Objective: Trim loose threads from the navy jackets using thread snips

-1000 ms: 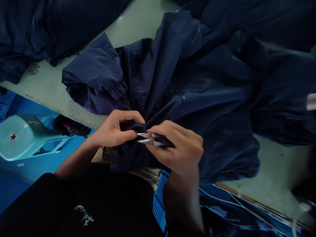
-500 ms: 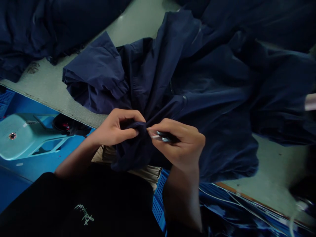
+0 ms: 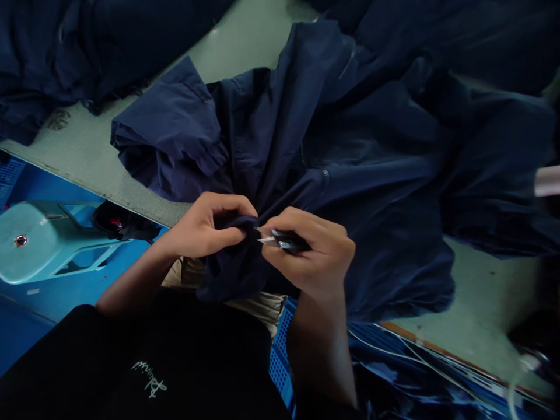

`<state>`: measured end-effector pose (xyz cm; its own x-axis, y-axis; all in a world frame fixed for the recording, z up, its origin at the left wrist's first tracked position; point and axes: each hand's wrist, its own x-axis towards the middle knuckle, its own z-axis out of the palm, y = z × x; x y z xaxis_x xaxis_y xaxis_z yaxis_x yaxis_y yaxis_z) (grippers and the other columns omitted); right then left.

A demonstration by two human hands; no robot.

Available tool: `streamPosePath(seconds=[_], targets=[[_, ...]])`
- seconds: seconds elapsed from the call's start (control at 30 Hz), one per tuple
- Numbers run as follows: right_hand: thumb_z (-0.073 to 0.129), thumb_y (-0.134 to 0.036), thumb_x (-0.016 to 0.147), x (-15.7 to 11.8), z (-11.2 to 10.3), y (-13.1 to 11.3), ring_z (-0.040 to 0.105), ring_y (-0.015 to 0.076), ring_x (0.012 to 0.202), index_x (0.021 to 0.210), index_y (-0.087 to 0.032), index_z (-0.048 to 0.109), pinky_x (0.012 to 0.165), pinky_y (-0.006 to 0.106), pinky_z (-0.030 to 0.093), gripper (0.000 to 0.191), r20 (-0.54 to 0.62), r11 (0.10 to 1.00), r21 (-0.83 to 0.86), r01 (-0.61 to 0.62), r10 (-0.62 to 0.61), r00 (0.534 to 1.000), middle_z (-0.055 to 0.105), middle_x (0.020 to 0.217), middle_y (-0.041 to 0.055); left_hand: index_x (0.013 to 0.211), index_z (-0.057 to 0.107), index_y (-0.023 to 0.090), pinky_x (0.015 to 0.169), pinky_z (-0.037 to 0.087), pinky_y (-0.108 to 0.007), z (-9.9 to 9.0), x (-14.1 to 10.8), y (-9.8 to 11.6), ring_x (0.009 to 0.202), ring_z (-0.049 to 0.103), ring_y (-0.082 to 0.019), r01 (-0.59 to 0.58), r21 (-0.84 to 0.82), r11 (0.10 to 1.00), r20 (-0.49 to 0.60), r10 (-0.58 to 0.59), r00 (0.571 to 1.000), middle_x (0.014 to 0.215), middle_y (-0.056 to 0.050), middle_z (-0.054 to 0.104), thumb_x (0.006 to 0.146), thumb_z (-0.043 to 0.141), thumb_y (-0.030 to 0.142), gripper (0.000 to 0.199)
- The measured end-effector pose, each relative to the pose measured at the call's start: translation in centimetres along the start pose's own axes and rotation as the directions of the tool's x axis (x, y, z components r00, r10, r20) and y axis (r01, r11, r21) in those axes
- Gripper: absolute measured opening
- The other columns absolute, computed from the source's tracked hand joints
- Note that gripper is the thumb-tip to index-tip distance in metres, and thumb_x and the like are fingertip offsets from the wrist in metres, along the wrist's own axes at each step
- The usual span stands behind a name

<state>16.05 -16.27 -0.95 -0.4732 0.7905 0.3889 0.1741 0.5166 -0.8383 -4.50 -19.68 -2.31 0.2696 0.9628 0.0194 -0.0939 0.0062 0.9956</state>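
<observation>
A dark navy jacket (image 3: 367,157) with wide folds and a short zip lies spread over the table's near edge. My left hand (image 3: 207,224) pinches a bunched piece of it between thumb and fingers. Close to that fold, my right hand (image 3: 312,248) is closed around small thread snips (image 3: 286,240) with a dark body. Their pale pointed tip faces left towards the pinched cloth. Whether the tip touches the fabric I cannot tell. Most of the snips is hidden in my palm.
More navy garments lie on the pale green table (image 3: 249,35) at upper left (image 3: 87,46) and upper right. A turquoise stool (image 3: 30,239) stands on the blue floor at left. Below the table are a blue crate (image 3: 280,361) and white cables (image 3: 394,352).
My right hand has shifted slightly left with the snips, and their pale tip now shows more clearly. My left hand keeps its pinch in the same place.
</observation>
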Motion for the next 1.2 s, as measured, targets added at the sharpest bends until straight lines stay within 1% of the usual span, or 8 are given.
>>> streamPosePath(seconds=[0.2,0.4,0.53,0.63,0.83,0.97,1.1,1.2], targets=[[0.066,-0.001,0.072,-0.09,0.07,0.02,0.056,0.0085,0.059,0.080,-0.021,0.069,0.055,0.025,0.044,0.022,-0.007,0.998,0.026,-0.048,0.048,0.999,0.065,0.070,-0.0054,0.089,0.071,0.014,0.074,0.045,-0.028,-0.06,-0.05,-0.03,0.085,0.062,-0.016,-0.001,-0.004,1.000,0.008,0.001,1.000,0.093,-0.005,0.069,0.082,0.067,0.013,0.008],[0.066,-0.003,0.074,-0.09,0.18,-0.08,0.054,0.0087,0.057,0.079,-0.022,0.068,0.054,0.025,0.042,0.020,-0.027,0.999,0.009,-0.052,0.052,0.998,0.064,0.069,-0.0057,0.090,0.071,0.014,0.073,0.045,-0.027,-0.16,-0.04,-0.19,0.083,0.061,-0.015,-0.007,-0.003,1.000,0.011,0.007,1.000,0.092,-0.005,0.069,0.081,0.068,0.013,0.009],[0.066,-0.004,0.074,-0.17,0.25,-0.15,0.054,0.0088,0.056,0.079,-0.022,0.068,0.052,0.025,0.040,0.019,-0.036,0.997,0.016,-0.070,0.071,0.997,0.064,0.068,-0.0054,0.093,0.072,0.014,0.074,0.047,-0.027,-0.22,-0.09,-0.16,0.085,0.062,-0.016,-0.037,-0.009,0.999,0.040,0.037,0.999,0.094,-0.006,0.070,0.083,0.076,0.021,0.014],[0.067,-0.005,0.073,-0.19,0.27,-0.19,0.053,0.0088,0.055,0.077,-0.021,0.069,0.051,0.026,0.039,0.017,-0.032,0.996,0.031,-0.089,0.090,0.995,0.063,0.067,-0.0052,0.093,0.071,0.013,0.076,0.049,-0.028,-0.17,-0.11,-0.05,0.085,0.064,-0.016,-0.029,0.016,0.999,0.035,0.029,0.999,0.094,-0.007,0.070,0.082,0.082,0.025,0.019],[0.066,-0.005,0.072,-0.22,0.38,-0.10,0.049,0.0081,0.053,0.076,-0.021,0.068,0.050,0.026,0.038,0.016,-0.045,0.997,0.039,-0.074,0.075,0.996,0.061,0.065,-0.0056,0.093,0.071,0.013,0.078,0.052,-0.026,-0.03,0.00,-0.17,0.086,0.066,-0.016,-0.067,0.027,0.997,0.025,0.066,0.997,0.094,-0.007,0.071,0.081,0.086,0.023,0.021],[0.066,-0.005,0.072,-0.40,0.43,-0.01,0.046,0.0079,0.053,0.076,-0.021,0.068,0.050,0.026,0.036,0.017,-0.053,0.995,0.057,-0.084,0.087,0.995,0.059,0.064,-0.0057,0.096,0.071,0.014,0.081,0.054,-0.025,-0.03,-0.02,-0.37,0.088,0.069,-0.015,-0.073,-0.001,0.997,0.027,0.073,0.997,0.096,-0.007,0.073,0.081,0.085,0.019,0.021],[0.066,-0.004,0.072,-0.50,0.40,-0.03,0.045,0.0072,0.052,0.077,-0.021,0.068,0.050,0.026,0.035,0.017,-0.052,0.995,0.065,-0.081,0.084,0.995,0.058,0.064,-0.0063,0.096,0.072,0.015,0.083,0.056,-0.024,-0.10,-0.06,-0.51,0.090,0.071,-0.014,-0.082,-0.049,0.995,0.028,0.083,0.996,0.097,-0.007,0.075,0.084,0.084,0.020,0.019],[0.066,-0.003,0.072,-0.46,0.40,-0.02,0.044,0.0066,0.052,0.077,-0.020,0.069,0.050,0.025,0.034,0.018,-0.056,0.995,0.073,-0.075,0.079,0.995,0.057,0.064,-0.0067,0.097,0.072,0.015,0.084,0.057,-0.024,-0.11,-0.07,-0.57,0.091,0.072,-0.014,-0.077,-0.054,0.996,0.025,0.078,0.997,0.098,-0.008,0.075,0.084,0.084,0.020,0.019]])
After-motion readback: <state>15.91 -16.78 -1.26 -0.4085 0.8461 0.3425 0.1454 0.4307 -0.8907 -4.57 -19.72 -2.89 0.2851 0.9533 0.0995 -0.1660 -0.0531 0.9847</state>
